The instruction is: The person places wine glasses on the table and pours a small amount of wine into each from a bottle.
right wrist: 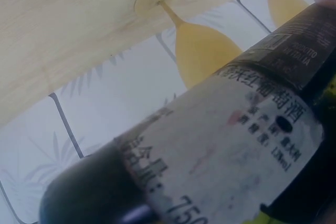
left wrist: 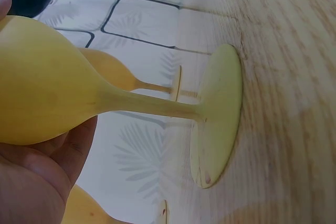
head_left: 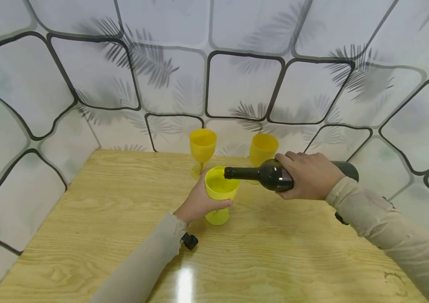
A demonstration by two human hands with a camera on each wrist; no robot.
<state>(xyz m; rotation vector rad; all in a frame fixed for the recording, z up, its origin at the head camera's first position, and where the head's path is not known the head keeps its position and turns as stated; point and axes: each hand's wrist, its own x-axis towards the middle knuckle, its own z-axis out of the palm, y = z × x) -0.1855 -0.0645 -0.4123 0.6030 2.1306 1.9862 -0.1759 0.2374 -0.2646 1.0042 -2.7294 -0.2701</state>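
Note:
My left hand [head_left: 198, 203] grips the bowl of a yellow goblet [head_left: 222, 194], thumb along the near side and fingers behind it. The goblet stands upright; in the left wrist view its round foot [left wrist: 218, 124] is at the tabletop. My right hand [head_left: 311, 176] holds a dark green wine bottle [head_left: 271, 174] around its body. The bottle lies nearly level, its neck pointing left and its mouth over the goblet's right rim. No liquid shows at the mouth. A white label [right wrist: 226, 140] with printed characters covers part of the bottle in the right wrist view.
Two more yellow goblets stand at the back of the wooden table [head_left: 123, 219]: a left one [head_left: 202, 145] and a right one [head_left: 263, 148], the latter partly behind the bottle. A patterned wall [head_left: 173, 80] rises behind the table's back edge.

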